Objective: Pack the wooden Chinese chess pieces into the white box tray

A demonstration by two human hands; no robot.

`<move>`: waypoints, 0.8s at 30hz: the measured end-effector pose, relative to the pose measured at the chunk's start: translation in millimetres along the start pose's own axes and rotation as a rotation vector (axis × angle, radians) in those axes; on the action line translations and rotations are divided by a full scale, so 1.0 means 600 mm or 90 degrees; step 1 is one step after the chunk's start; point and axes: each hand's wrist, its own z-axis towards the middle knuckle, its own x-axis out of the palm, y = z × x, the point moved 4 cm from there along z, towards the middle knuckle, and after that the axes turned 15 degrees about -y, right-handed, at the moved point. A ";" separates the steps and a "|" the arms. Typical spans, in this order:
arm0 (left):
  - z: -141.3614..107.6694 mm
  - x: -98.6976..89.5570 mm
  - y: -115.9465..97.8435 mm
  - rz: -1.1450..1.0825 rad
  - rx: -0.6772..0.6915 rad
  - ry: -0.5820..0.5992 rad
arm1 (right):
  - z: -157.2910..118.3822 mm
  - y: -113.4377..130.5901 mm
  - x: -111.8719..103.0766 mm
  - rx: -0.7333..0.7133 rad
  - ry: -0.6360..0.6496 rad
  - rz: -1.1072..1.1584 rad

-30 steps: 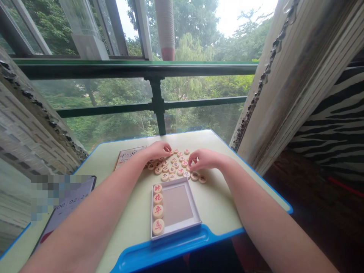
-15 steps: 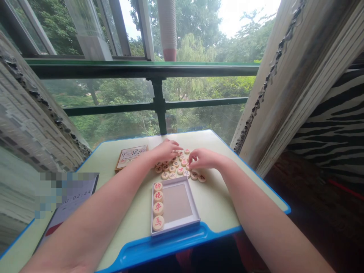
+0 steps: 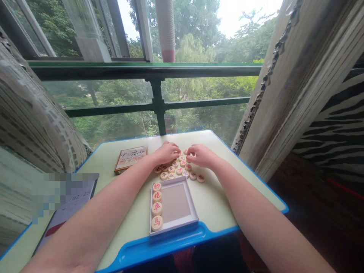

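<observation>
On the table, round wooden Chinese chess pieces (image 3: 179, 171) lie in a loose cluster, marked with red or dark characters. My left hand (image 3: 167, 152) is at the cluster's far left, its fingers curled and closed at a red-marked piece (image 3: 179, 153). Across from it, my right hand (image 3: 201, 155) hovers over the right side, thumb and fingers bent with a gap between them. A piece (image 3: 185, 151) lies just beyond its fingertips. Nearer me, a shallow white box tray (image 3: 193, 201) holds a column of red-marked pieces (image 3: 157, 196) along its left wall.
A Chinese chess box lid (image 3: 131, 157) lies at the left back. A tablet with a timer (image 3: 71, 204) rests at the left under my forearm. The table (image 3: 216, 204) has a blue rim and front groove. Curtains (image 3: 273, 94) and a railing (image 3: 159, 70) stand beyond.
My right hand has moved slightly away from me, uncovering a red-marked piece below it. My left hand's fingers have curled in more. The pieces in the tray stay the same.
</observation>
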 end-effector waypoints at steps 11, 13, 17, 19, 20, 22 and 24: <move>0.002 0.004 0.003 -0.009 -0.050 -0.081 | 0.012 -0.033 0.041 0.064 -0.112 0.036; 0.003 0.001 0.005 -0.015 -0.051 -0.106 | 0.012 -0.039 0.039 0.081 -0.130 0.046; 0.003 -0.007 0.003 -0.065 -0.057 -0.122 | 0.015 -0.041 0.037 0.088 -0.143 0.063; 0.003 -0.010 0.001 -0.087 -0.070 -0.114 | 0.016 -0.039 0.038 0.081 -0.135 0.066; 0.003 -0.010 -0.001 -0.096 -0.077 -0.111 | 0.016 -0.038 0.039 0.079 -0.133 0.066; 0.004 -0.011 -0.004 -0.118 -0.092 -0.108 | 0.016 -0.037 0.039 0.078 -0.132 0.067; 0.004 -0.010 -0.007 -0.152 -0.098 -0.095 | 0.016 -0.038 0.039 0.077 -0.136 0.067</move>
